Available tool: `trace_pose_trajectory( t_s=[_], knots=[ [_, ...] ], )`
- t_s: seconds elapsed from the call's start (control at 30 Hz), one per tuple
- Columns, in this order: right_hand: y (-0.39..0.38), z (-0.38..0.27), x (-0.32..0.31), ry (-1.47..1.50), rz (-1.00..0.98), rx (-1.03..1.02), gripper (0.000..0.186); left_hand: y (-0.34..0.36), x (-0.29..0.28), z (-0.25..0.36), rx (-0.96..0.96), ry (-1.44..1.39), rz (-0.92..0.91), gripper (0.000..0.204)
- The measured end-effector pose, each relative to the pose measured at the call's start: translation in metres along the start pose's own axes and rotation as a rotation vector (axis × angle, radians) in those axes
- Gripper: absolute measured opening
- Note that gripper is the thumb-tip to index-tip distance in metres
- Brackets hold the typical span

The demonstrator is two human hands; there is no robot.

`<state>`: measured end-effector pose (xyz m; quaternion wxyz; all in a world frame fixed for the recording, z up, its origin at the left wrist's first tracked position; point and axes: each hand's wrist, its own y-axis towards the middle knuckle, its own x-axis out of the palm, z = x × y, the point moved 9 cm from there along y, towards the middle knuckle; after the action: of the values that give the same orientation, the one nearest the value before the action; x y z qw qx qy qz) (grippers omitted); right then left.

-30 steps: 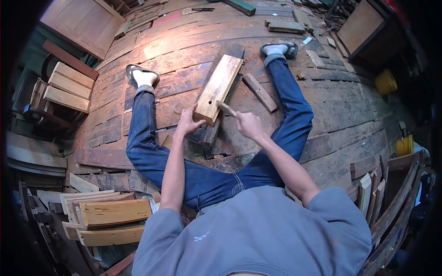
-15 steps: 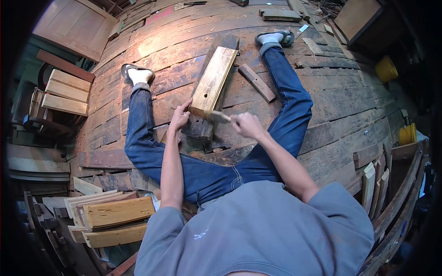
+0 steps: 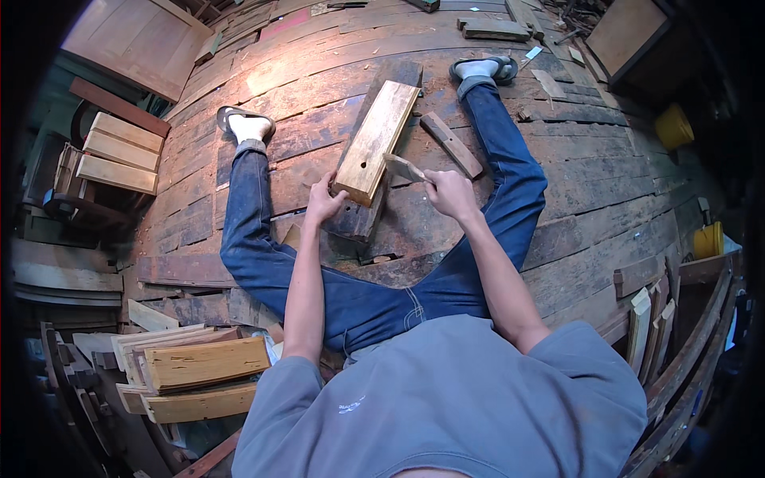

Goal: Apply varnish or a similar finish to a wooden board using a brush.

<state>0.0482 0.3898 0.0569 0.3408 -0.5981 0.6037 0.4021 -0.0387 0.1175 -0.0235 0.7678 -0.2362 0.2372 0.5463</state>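
A pale yellow wooden board (image 3: 378,131) with a small dark hole near its close end lies on a dark timber block (image 3: 349,225) between my legs. My left hand (image 3: 325,199) grips the board's near left corner, fingers curled at its edge. In my right hand (image 3: 449,193) is a flat brush (image 3: 405,168), held by its handle. The brush head sits at the board's right edge, close to the hole; whether it touches the wood I cannot tell.
A short brown wood strip (image 3: 451,144) lies right of the board. Stacked pale boards (image 3: 209,365) stand at lower left, slatted wood pieces (image 3: 119,154) at far left. A yellow bucket (image 3: 673,126) and wood offcuts (image 3: 640,327) are on the right. My legs flank the work on a plank floor (image 3: 590,191).
The brush has moved from the board's near end up along its right edge. My left hand has shifted slightly and now grasps the near corner.
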Motion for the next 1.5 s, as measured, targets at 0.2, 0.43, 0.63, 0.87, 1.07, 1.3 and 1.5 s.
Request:
trace_pose_trajectory(
  t_s=[0.2,0.43,0.63,0.87,1.07,1.3,1.5],
  knots=[
    [-0.009,0.002,0.007,0.070,0.000,0.019,0.016,-0.026,0.015,0.053,-0.068,0.524,0.331,0.119],
    [-0.018,0.026,-0.009,0.256,0.088,0.055,0.020,-0.017,0.016,0.049,-0.196,0.447,0.378,0.119],
    [-0.017,0.049,-0.012,0.296,0.100,0.114,0.026,-0.005,-0.012,0.072,-0.064,0.481,0.503,0.106],
    [0.016,0.066,0.012,0.548,0.056,0.181,0.030,0.003,-0.024,0.083,0.056,0.268,0.529,0.103],
    [0.051,0.056,0.019,0.560,0.209,0.180,0.031,0.009,-0.018,0.063,-0.053,0.101,0.381,0.110],
    [0.051,0.039,0.022,0.473,0.265,0.099,0.030,0.004,-0.028,0.078,0.173,0.005,0.425,0.108],
    [0.053,0.044,0.029,0.462,0.218,0.137,0.030,0.017,-0.005,0.015,-0.164,-0.757,0.466,0.079]
  ],
)
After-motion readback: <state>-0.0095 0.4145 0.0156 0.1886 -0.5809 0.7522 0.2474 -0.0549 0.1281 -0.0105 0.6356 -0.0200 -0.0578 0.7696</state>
